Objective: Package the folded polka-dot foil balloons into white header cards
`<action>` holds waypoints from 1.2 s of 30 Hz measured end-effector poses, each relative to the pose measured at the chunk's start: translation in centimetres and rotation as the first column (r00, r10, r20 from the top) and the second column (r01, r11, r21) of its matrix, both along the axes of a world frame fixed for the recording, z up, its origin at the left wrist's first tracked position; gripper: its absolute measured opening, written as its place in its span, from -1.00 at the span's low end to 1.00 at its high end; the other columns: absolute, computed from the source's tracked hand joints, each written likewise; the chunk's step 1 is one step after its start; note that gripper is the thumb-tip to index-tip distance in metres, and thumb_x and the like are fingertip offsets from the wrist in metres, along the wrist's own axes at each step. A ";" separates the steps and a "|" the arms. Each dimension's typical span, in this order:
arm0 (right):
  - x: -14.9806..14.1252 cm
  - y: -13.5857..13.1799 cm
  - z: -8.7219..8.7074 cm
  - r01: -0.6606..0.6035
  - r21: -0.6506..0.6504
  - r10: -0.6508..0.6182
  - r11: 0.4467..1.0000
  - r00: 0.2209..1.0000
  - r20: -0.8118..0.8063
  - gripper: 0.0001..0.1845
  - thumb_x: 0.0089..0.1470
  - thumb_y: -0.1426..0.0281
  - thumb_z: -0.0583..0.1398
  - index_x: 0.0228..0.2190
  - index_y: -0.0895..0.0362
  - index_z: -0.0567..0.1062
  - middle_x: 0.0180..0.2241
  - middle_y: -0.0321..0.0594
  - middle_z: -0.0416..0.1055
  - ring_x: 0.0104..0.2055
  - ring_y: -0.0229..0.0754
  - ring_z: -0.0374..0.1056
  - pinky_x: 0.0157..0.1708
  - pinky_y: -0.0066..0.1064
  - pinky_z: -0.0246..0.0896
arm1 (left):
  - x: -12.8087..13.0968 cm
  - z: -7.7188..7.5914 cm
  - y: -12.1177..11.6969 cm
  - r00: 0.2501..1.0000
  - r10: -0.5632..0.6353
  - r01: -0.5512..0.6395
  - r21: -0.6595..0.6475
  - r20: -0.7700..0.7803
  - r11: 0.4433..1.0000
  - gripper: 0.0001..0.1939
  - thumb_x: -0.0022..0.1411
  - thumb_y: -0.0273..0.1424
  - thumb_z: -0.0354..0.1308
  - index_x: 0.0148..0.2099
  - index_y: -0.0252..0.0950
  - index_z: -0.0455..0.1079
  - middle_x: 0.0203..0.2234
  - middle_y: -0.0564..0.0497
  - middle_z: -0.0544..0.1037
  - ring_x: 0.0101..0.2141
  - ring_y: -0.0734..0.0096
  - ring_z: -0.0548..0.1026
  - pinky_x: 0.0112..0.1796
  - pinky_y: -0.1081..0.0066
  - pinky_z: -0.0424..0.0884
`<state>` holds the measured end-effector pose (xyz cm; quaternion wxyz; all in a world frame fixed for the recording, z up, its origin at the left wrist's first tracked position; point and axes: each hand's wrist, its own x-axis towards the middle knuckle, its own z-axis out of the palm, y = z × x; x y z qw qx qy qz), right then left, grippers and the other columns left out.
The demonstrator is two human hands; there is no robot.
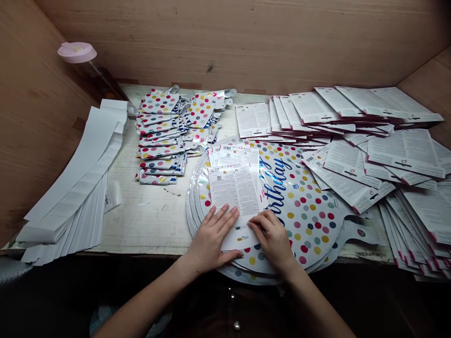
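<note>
A dark garment with metal buttons (237,325) lies nearest the camera. The left hand (213,237) rests open, fingers spread, on a printed paper card (234,192), gripping nothing. The right hand (271,237), fingers partly curled, sits on the card's lower edge; any grip cannot be determined. The card lies on a stack of polka-dot foil balloons (306,220). Loose printed cards (405,155) lie to the right, polka-dot packets (162,136) behind left.
</note>
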<state>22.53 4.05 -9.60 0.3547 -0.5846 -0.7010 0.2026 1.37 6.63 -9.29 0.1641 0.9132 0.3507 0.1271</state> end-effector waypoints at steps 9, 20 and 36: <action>-0.4 0.6 -0.6 0.003 0.017 -0.005 1.000 0.993 0.114 -0.79 0.28 0.45 0.04 -0.41 0.10 0.37 -0.40 -0.18 0.32 -0.30 -0.10 0.25 -0.24 -0.22 0.18 | 0.1 0.1 0.1 1.000 0.010 -0.010 -0.007 0.019 1.000 -0.09 0.22 0.08 0.08 0.40 -0.35 -0.09 0.31 -0.16 0.17 0.33 0.05 0.04 0.29 0.00 -0.08; 0.1 -1.0 0.0 -0.061 0.036 0.054 0.997 0.985 0.165 -0.85 0.29 0.46 0.03 -0.33 0.10 0.35 -0.35 -0.19 0.36 -0.28 -0.12 0.27 -0.25 -0.26 0.14 | 0.0 0.0 0.1 1.000 -0.002 0.002 0.016 0.014 1.000 -0.10 0.23 0.07 0.06 0.40 -0.37 -0.08 0.31 -0.16 0.16 0.33 0.06 0.03 0.30 -0.01 -0.10; 0.3 -1.4 0.3 -0.165 0.016 0.156 0.986 0.952 0.263 -0.79 0.30 0.45 -0.01 -0.38 0.11 0.33 -0.38 -0.18 0.32 -0.34 -0.12 0.21 -0.32 -0.26 0.11 | 0.1 0.0 0.0 1.000 0.003 -0.003 0.020 0.017 1.000 -0.12 0.24 0.09 0.02 0.39 -0.37 -0.05 0.30 -0.17 0.17 0.33 0.07 0.02 0.29 -0.02 -0.07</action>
